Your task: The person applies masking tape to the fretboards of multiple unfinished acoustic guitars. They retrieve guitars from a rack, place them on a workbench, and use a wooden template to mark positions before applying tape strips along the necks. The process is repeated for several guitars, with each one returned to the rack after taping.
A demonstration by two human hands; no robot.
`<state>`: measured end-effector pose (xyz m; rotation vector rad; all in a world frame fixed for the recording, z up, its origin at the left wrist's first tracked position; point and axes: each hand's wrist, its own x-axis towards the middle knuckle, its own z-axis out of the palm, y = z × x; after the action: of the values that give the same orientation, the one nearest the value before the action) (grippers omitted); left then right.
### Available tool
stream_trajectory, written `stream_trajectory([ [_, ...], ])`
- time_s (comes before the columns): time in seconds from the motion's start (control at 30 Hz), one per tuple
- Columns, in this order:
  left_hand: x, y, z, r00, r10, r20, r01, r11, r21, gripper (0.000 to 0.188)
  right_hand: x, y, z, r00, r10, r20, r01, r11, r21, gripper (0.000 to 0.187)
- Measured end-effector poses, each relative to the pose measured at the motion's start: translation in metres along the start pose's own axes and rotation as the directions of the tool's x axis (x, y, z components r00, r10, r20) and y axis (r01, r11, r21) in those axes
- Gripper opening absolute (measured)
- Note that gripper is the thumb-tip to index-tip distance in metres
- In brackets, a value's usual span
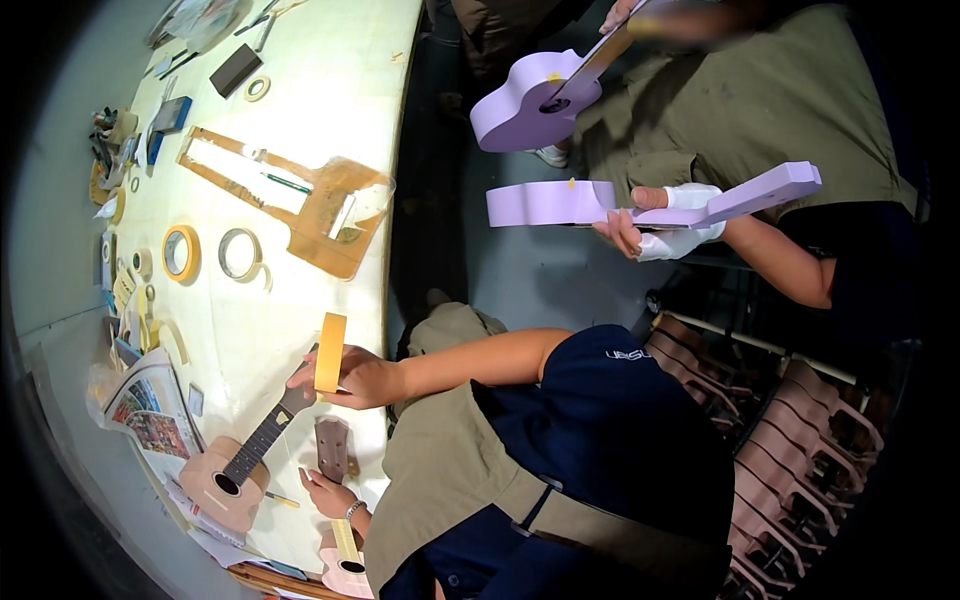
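My right hand [362, 378] reaches over the table's near edge and is closed on a roll of yellow tape [329, 352], seen edge-on. Its fingertips are beside the neck end of a pale pink ukulele [200, 480] with a dark fretboard, lying tilted on the table. My left hand [328, 496], with a bracelet at the wrist, is closed round the neck of a second ukulele, just below its brown headstock [331, 445]. That ukulele's fretboard [345, 541] is covered in pale yellow; its pink body is partly hidden by my apron.
An instrument-shaped brown template [318, 232], tape rolls [194, 255], a dark block [236, 70] and newspaper [155, 410] lie on the table [330, 90]. Right, co-workers hold two lilac ukuleles [530, 115], one in a white-gloved hand [680, 235]. A rack carries pinkish-brown parts [800, 460].
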<state>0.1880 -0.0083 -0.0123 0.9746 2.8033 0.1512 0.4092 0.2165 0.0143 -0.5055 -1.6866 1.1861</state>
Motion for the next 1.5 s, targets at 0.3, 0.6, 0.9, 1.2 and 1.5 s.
stream_trajectory([
  [0.3, 0.001, -0.003, 0.001, 1.000, -0.020, 0.013, 0.021, 1.000, -0.005, 0.057, 0.000, -0.012, 0.003, 0.998, -0.019, -0.052, 0.018, 1.000, -0.020, 0.038],
  [0.6, -0.006, -0.008, 0.005, 0.999, 0.043, -0.013, -0.042, 0.999, 0.033, 0.057, -0.019, -0.053, -0.002, 0.986, 0.055, -0.155, -0.079, 0.985, -0.154, 0.040],
  [0.9, -0.002, -0.006, 0.004, 0.997, 0.041, -0.057, -0.036, 0.995, 0.088, 0.055, -0.061, -0.076, 0.022, 0.993, 0.067, -0.094, -0.084, 0.977, -0.195, 0.042],
  [1.2, -0.003, -0.008, 0.006, 0.992, 0.087, -0.088, -0.082, 0.995, 0.060, 0.055, -0.086, -0.081, 0.037, 0.993, 0.087, -0.085, -0.105, 0.966, -0.237, 0.043],
  [1.5, 0.003, -0.011, -0.029, 0.924, 0.226, -0.309, -0.319, 0.900, -0.298, 0.051, -0.084, -0.087, 0.038, 0.981, 0.095, -0.169, -0.135, 0.960, -0.244, 0.043],
])
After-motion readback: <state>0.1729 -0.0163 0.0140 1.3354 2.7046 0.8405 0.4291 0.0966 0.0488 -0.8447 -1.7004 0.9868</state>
